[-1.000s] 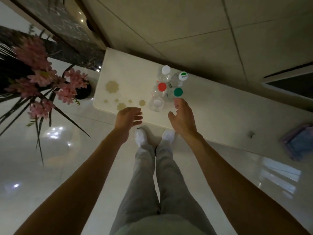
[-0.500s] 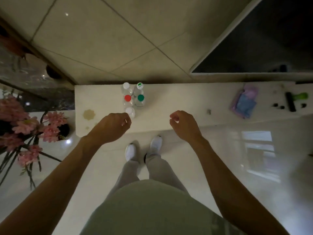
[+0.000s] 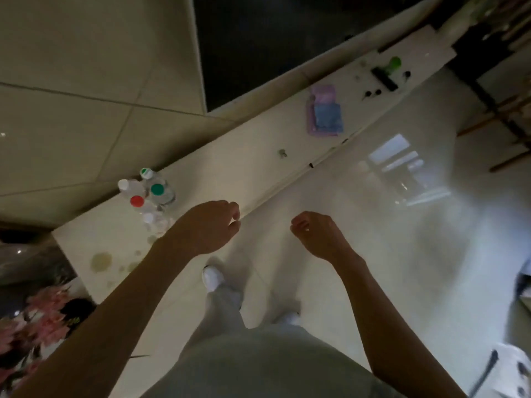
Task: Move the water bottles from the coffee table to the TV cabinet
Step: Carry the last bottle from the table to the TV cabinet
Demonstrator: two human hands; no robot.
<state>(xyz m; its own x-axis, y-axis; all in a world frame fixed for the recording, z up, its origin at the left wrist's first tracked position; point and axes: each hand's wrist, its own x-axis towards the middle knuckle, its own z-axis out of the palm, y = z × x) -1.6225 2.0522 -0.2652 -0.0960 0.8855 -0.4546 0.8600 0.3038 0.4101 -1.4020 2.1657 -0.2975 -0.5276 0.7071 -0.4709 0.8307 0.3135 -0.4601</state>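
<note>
You are standing with five water bottles (image 3: 145, 193) clustered upright on the pale TV cabinet (image 3: 230, 168), near its end closest to the pink flowers (image 3: 43, 317). Your left hand (image 3: 205, 226) is hanging loosely curled and empty just beside that cluster, on the side away from the wall; your right hand (image 3: 319, 235) is also loosely curled, gripping nothing, and is hovering over the glossy floor (image 3: 402, 239), well apart from the bottles.

The risk I am seeing: the bottles are packed so that they are touching, and your left wrist is passing close to the nearest white-capped one. A careless swing there could be toppling one and knocking the rest along the cabinet top. The shiny floor could also be making a quick turn slippery.

Much is proving hard to read. The frame is blurring and dim, so the bottle bodies nearest your left hand are smearing together. The coffee table is lying outside the view, so you cannot be telling whether more bottles are waiting there. The small dark items at the cabinet's far end, beyond the purple and blue cloth (image 3: 326, 110), are staying unidentifiable.
</note>
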